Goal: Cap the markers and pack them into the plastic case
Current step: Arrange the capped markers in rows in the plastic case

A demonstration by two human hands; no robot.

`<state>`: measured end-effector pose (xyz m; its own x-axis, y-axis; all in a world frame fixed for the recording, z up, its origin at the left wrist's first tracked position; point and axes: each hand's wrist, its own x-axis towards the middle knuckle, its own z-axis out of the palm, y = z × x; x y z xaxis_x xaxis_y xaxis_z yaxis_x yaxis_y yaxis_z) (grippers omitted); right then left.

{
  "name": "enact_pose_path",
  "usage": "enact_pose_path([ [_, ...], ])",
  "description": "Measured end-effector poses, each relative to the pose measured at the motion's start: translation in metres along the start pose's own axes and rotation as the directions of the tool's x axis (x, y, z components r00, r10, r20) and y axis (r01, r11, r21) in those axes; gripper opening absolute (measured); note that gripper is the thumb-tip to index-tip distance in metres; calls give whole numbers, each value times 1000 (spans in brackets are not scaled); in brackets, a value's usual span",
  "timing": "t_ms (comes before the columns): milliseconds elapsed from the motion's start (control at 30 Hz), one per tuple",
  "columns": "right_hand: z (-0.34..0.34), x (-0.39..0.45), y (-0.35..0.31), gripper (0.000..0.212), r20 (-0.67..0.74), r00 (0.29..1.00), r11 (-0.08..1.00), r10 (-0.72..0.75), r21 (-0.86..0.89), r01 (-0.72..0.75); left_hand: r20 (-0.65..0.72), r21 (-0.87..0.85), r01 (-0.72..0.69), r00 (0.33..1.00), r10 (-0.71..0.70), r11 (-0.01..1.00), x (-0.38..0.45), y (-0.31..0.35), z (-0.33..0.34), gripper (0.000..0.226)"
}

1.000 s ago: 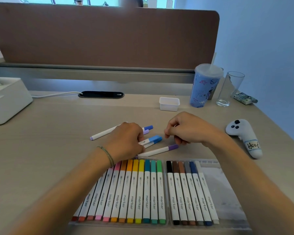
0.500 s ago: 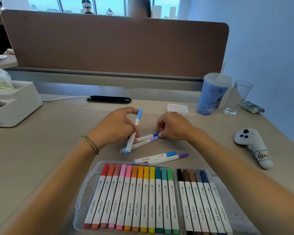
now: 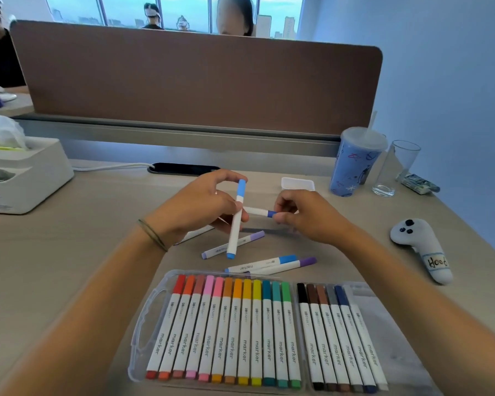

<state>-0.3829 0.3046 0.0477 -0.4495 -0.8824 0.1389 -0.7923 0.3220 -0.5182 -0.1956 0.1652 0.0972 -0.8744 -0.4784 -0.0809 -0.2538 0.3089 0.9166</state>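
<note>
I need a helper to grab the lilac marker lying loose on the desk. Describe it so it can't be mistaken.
Start at the clear plastic marker case at the near desk edge. Beyond its far rim lie two loose markers; farther still, below the left hand, lies the white-barrelled lilac-capped marker. Its pale lilac cap is lighter than the darker purple-capped marker.

Open desk [image 3: 77, 252] left of the hands, wide approach there. Btwn hands and plastic case [image 3: 143, 332]: three loose markers, lilac one [image 3: 240, 243], light blue one [image 3: 265, 263] and purple one [image 3: 290, 265] touching, so tight. Right side: white controller [image 3: 420, 247] near the edge. Back right is crowded w/ blue cup [image 3: 352, 164], glass [image 3: 395, 170], small white tub [image 3: 297, 184]. Tissue box [image 3: 26, 178] blocks far left.
</note>
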Motion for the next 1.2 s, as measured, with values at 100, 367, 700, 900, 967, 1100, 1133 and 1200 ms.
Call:
enact_pose_path([
  [100, -19, -27, -2, 6, -70, 996, 982, 52, 185, -39, 55, -4, -4, 998, 4, 1000, -3, 5, 15, 42],
  [367, -66, -108, 20, 9, -293, 929, 783, 224, 621, 7, 109, -2, -75, 991, 75, 997, -21, 23, 65, 32],
  [700, -72, -162, 50, 20, -158, 922, 667, 353, 734, -130, 254, -67, 7, 967, 10, 998, -22, 42, 142, 24],
  [900, -56, -170, 58, 22, -42, 941, 681, 335, 701, -211, 309, -51, 43, 951, -25, 998, -26, 27, 157, 27],
  [967, -52, -170, 58, 19, -17, 945, 711, 327, 663, -234, 303, -7, 34, 953, -30, 999, -26, 21, 155, 26],
  [1100, -45, -168, 56, 11, 6, 950, 788, 311, 557, -261, 310, 34, 26, 950, -35, 999, -24, 13, 154, 25],
  [1133, -44, -167, 55, 9, 13, 949, 793, 316, 545, -272, 316, 36, 30, 948, -40, 999, -23, 12, 154, 25],
  [1200, -42, -167, 55, 5, 14, 944, 799, 330, 529, -287, 324, 45, 42, 944, -55, 998, -22, 9, 154, 24],
])
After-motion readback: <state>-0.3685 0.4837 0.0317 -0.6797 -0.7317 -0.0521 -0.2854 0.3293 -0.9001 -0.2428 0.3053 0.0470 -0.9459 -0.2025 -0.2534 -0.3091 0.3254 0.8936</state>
